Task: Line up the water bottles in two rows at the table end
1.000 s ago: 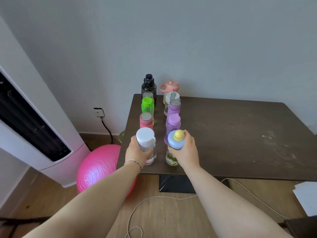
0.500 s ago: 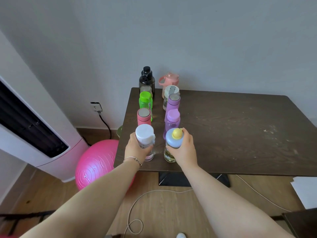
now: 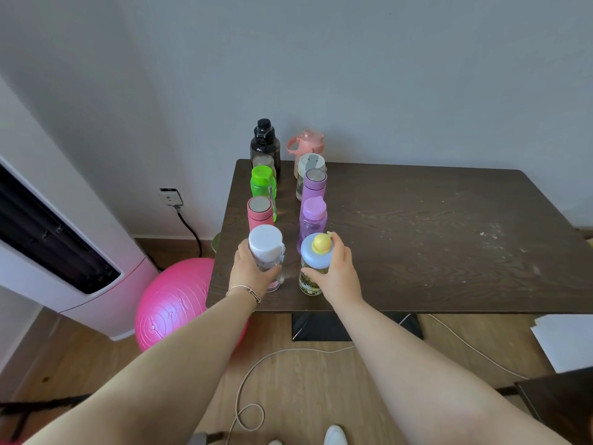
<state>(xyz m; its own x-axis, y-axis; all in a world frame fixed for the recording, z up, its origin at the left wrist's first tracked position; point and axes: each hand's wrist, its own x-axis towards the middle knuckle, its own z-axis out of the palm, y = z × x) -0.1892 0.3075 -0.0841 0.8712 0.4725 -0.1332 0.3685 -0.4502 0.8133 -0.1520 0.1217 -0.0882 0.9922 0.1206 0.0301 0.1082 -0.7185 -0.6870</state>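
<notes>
Two rows of water bottles stand along the left end of the dark wooden table (image 3: 417, 239). The left row runs from a black bottle (image 3: 265, 146) through a green one (image 3: 262, 183) and a pink one (image 3: 259, 211) to a clear white-capped bottle (image 3: 266, 242), which my left hand (image 3: 248, 274) grips near the front edge. The right row runs from a pink jug (image 3: 308, 142) through a grey-lidded bottle (image 3: 310, 165) and two purple bottles (image 3: 313, 187) to a blue-lidded bottle with a yellow knob (image 3: 316, 252), held by my right hand (image 3: 337, 274). Both held bottles stand upright on the table.
A pink exercise ball (image 3: 173, 303) and a tall white appliance (image 3: 64, 252) stand on the floor left of the table. A wall socket (image 3: 170, 197) with a black cable is behind them. A white cord (image 3: 288, 351) loops on the floor. White paper (image 3: 564, 342) lies at the right.
Both hands stay on the same two front bottles. The view has pulled back and tilted down a little, so the table and bottles sit higher in the frame.
</notes>
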